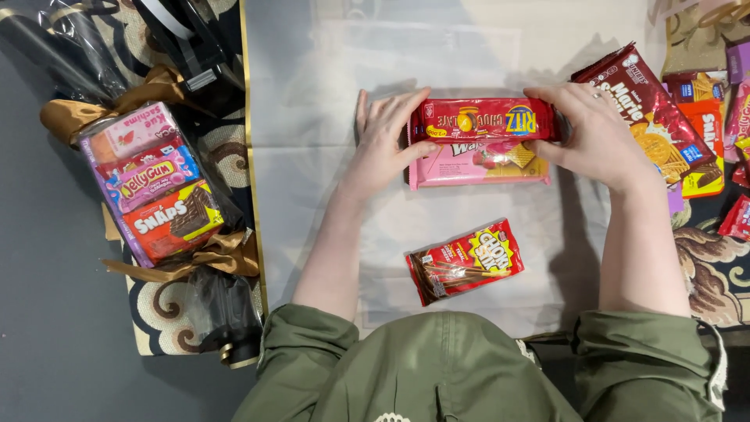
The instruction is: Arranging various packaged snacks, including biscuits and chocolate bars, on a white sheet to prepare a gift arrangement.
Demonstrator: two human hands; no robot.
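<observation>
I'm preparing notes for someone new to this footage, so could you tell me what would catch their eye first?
At the centre, the left hand and right hand grip the ends of a long red snack pack stacked on a pink wafer pack, over a clear plastic sheet. Nearer the person lies a small red packet of chocolate sticks. At far left sits a wrapped snack bundle with gold ribbon.

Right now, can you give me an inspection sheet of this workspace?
Surface: clear plastic sheet spread over a patterned cloth.
Job's things: long red cracker packet stacked on a pink wafer packet; small red chocolate-stick pouch apart, nearer the person.
Clutter: wrapped snack bundle with gold ribbon at left; loose red snack packets at right.
Hands: left hand and right hand grip the stack's ends.
Cables: nothing seen.
Surroundings: grey floor.
</observation>
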